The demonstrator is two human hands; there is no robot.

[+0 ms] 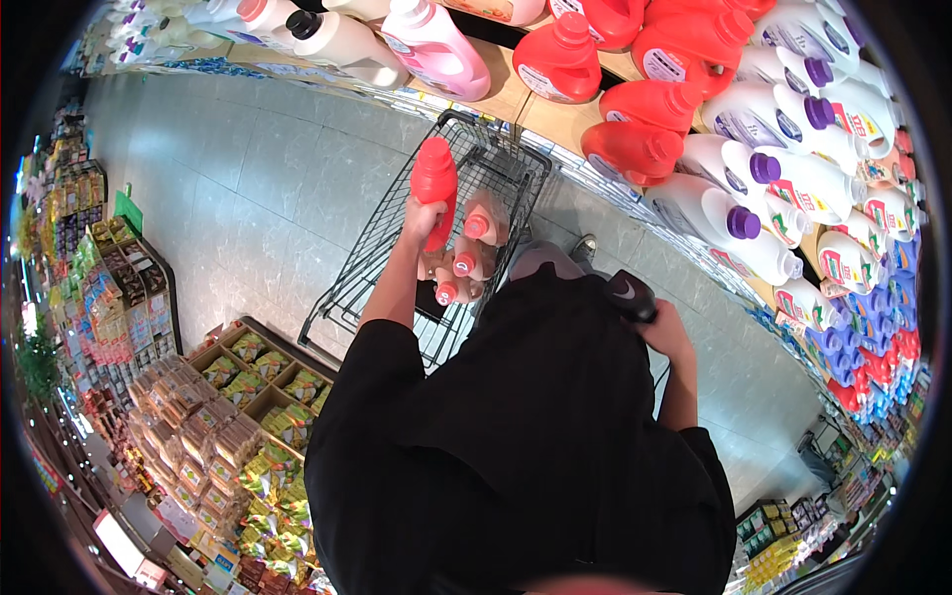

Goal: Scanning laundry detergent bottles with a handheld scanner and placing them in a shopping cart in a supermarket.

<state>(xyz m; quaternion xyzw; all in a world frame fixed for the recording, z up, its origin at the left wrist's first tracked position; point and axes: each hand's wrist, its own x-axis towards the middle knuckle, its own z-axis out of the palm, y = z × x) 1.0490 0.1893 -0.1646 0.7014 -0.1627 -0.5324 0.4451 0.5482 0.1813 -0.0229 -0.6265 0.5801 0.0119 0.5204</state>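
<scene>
My left hand grips a red plastic bottle with a red cap, holding it upright above the wire shopping cart. Inside the cart, just below that hand, stand several bottles with pink-red caps and pale pink bodies. Beside my right hip, my right hand is closed on a black object with a white swoosh on it; its kind is unclear. A thin dark cord hangs near that wrist.
Along the top and right runs a shelf with red detergent jugs and white purple-capped bottles. At lower left stands a display bin of packaged snacks. Grey tiled floor lies left of the cart.
</scene>
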